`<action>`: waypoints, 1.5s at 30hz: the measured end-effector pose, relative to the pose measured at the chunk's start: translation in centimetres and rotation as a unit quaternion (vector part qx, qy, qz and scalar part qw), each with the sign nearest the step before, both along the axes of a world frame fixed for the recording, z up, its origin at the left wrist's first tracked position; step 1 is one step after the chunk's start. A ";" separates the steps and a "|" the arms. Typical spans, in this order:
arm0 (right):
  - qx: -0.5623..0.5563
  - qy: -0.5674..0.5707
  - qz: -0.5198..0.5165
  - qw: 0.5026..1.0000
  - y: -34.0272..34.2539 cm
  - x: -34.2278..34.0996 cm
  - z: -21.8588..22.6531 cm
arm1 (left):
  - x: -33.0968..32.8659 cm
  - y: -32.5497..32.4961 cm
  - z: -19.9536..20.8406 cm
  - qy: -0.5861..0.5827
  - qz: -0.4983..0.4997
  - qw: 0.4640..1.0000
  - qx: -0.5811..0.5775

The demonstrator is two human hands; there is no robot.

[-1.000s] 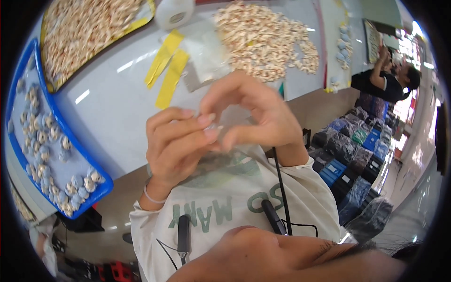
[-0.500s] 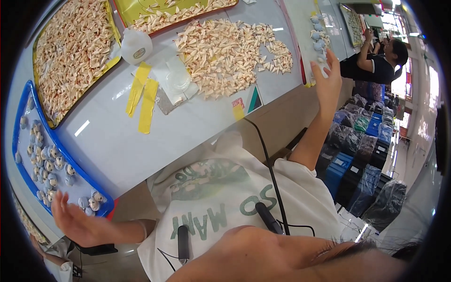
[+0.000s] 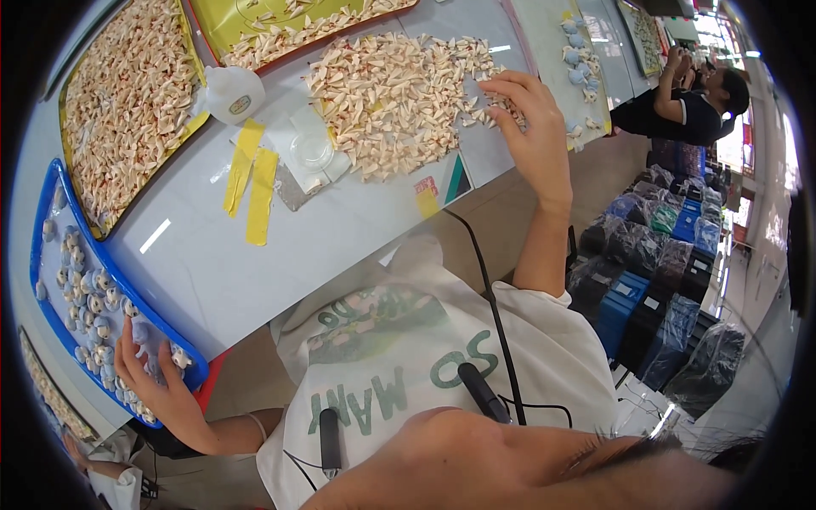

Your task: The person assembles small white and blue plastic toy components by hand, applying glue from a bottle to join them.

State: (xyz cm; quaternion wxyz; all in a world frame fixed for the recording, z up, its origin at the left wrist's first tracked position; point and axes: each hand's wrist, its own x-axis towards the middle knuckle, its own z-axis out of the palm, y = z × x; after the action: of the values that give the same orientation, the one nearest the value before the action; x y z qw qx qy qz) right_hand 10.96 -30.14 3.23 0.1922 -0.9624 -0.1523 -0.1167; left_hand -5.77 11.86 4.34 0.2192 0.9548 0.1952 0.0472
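My right hand [image 3: 531,127] reaches out over the right edge of a heap of small cream folded paper pieces [image 3: 391,93] on the white table [image 3: 255,272]; its fingertips touch the pieces, and I cannot tell whether it grips one. My left hand [image 3: 153,374] is far down at the left, fingers resting among small pale round assembled pieces [image 3: 93,302] at the near end of a blue tray [image 3: 51,195]. Whether it holds one of them is unclear.
A yellow tray [image 3: 191,127] full of cream pieces sits at the upper left, another yellow tray [image 3: 221,17] behind. A white tape roll [image 3: 234,93], yellow strips [image 3: 251,183] and clear plastic [image 3: 310,153] lie mid-table. Another person [image 3: 693,106] works at the far right; wrapped blue crates [image 3: 654,280] line the floor.
Both hands were together in front of my chest a second ago. They have parted: the right went up to the paper heap, the left down to the blue tray.
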 end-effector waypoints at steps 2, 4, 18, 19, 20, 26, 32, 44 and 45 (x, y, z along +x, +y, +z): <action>0.035 0.038 -0.037 0.998 0.0 0.2 0.2 | 0.2 0.6 -0.3 0.005 0.043 0.999 -0.025; 0.069 0.076 -0.074 0.992 -0.1 0.4 0.3 | 0.0 2.0 -1.4 -0.001 0.102 0.990 -0.102; -0.072 -0.102 0.032 0.992 -0.9 2.4 -1.1 | 0.3 -3.5 -2.1 -0.309 -0.022 0.822 -0.477; -0.071 -0.099 0.035 0.992 -0.8 2.3 -1.0 | 0.6 -4.4 -2.7 -0.307 -0.069 0.772 -0.552; -0.028 -0.100 0.018 0.994 -0.7 2.1 -0.9 | 1.1 -5.2 -3.4 -0.306 -0.068 0.772 -0.553; 0.201 -0.057 -0.068 0.975 -0.5 0.6 -0.3 | 4.1 -11.1 -3.4 -0.241 -0.111 0.704 -0.659; 0.412 0.014 -0.068 0.909 0.2 -1.1 1.0 | 5.6 -12.6 -3.2 -0.115 -0.047 0.649 -0.750; 0.405 0.083 0.123 0.902 4.9 0.8 0.7 | 5.6 -12.0 -4.5 -0.134 -0.105 0.637 -0.752; 0.384 0.067 0.151 0.908 5.2 1.0 0.8 | 5.6 -11.9 -4.5 -0.128 -0.108 0.634 -0.755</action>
State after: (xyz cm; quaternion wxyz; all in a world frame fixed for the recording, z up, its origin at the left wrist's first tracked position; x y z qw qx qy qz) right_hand 12.00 -24.93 4.01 0.5724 -0.7851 -0.2258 -0.0707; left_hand -0.17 -0.05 -0.16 0.8900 0.4547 0.0285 -0.0195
